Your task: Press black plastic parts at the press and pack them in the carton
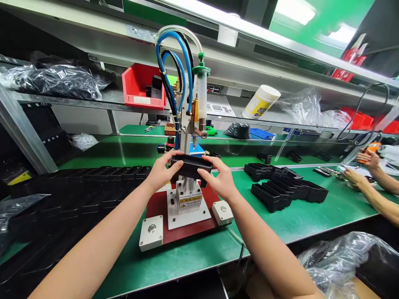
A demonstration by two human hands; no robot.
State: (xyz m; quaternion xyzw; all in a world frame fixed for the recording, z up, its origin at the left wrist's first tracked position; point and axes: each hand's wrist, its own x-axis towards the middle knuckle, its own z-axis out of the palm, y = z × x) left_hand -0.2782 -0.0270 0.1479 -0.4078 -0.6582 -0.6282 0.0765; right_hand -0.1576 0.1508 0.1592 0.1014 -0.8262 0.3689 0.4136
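Between my two hands is a black plastic housing (190, 165), its hollow side facing up. My left hand (163, 169) pinches its left end, thumb in front and fingers behind. At the right end my right hand (220, 176) grips it the same way. The housing sits at the head of a bench press machine (187, 193), below the machine's nozzle (195, 141); whether it rests on the fixture is hidden by the part and my fingers. A square button box (151, 232) lies at the machine's left front, another button box (222, 211) at its right.
Rows of black housings (93, 187) cover the bench's left side. More black housings (286, 191) stand in a group at right. A red bin (143, 87) and a tilted white tub (262, 101) are on the shelf. A co-worker's hands (358, 178) work at far right, one holding an orange tool.
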